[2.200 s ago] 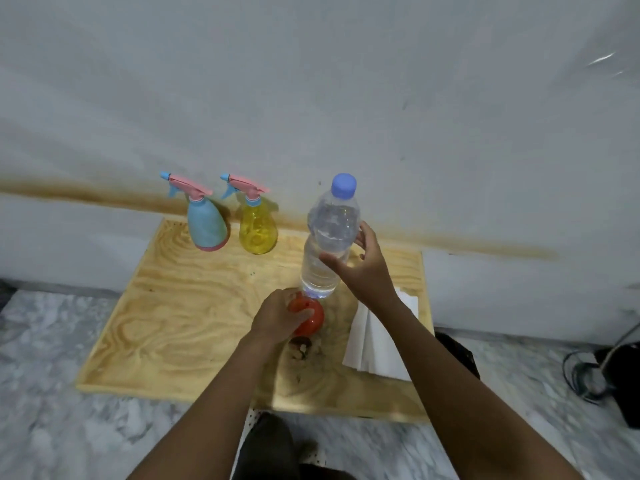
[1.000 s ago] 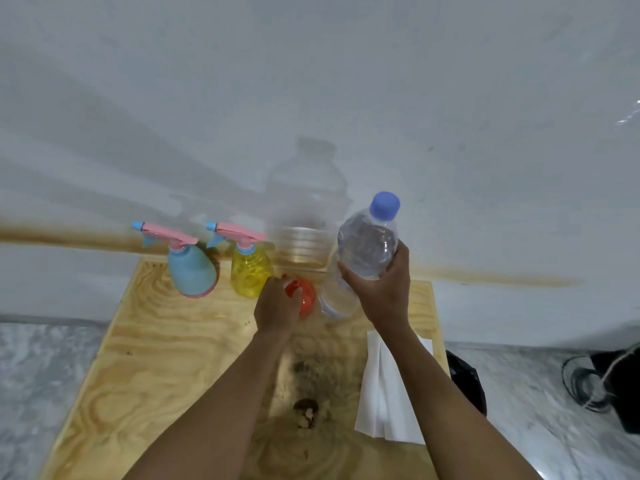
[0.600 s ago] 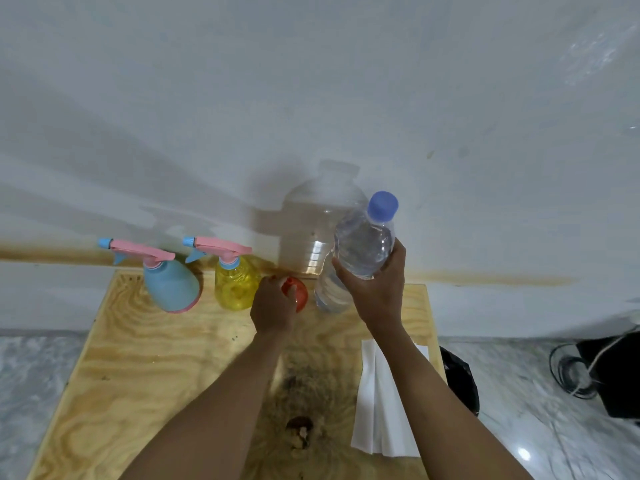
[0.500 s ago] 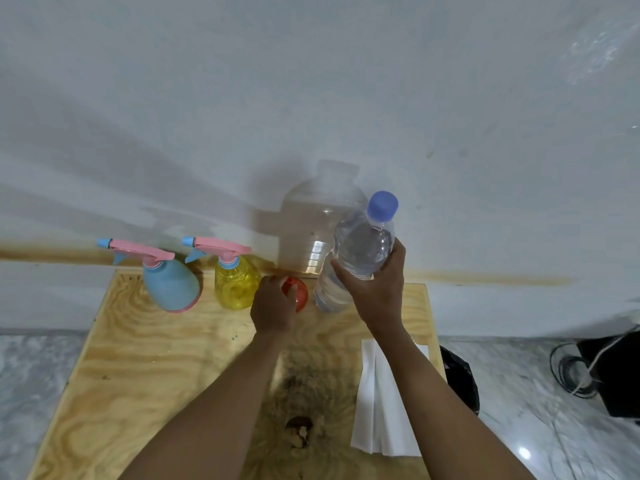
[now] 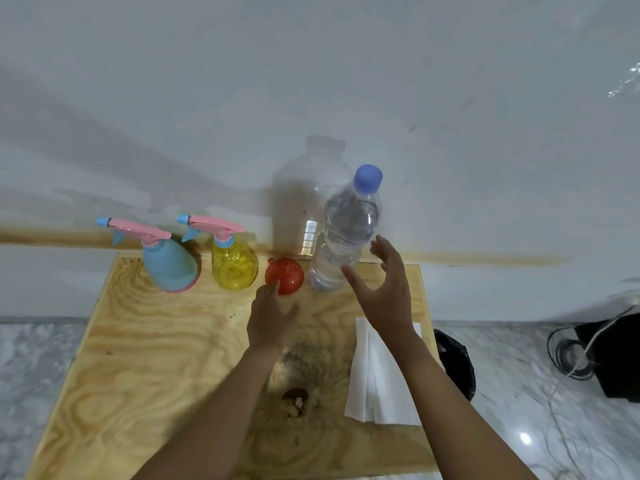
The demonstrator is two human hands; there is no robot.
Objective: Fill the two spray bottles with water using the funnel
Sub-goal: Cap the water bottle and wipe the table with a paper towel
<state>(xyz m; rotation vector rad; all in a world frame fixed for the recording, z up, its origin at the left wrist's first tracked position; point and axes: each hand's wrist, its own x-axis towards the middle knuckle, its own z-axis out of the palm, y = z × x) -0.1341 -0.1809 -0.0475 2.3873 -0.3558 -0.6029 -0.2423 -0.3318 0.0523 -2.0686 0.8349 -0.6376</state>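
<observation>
Blue spray bottle (image 5: 171, 271): wearing a pink trigger.
Yellow spray bottle (image 5: 234, 270): see-through, wearing a pink trigger.
Funnel (image 5: 285, 276): showing orange-red.
Water bottle (image 5: 346, 233): showing clear, blue cap.

Left hand (image 5: 272, 322) hovers by the funnel (image 5: 287, 277), splayed right hand (image 5: 384, 299) by the water bottle (image 5: 346, 230).

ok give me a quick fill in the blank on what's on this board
1. The funnel sits between the yellow spray bottle and the water bottle, whose cap is ____.
2. The yellow one and the blue spray bottle both have ____ trigger heads.
3. The left hand and right hand are open and hold ____.
4. The folded white paper lies on the ____ side of the wooden board.

Missing words: blue; pink; nothing; right
</observation>
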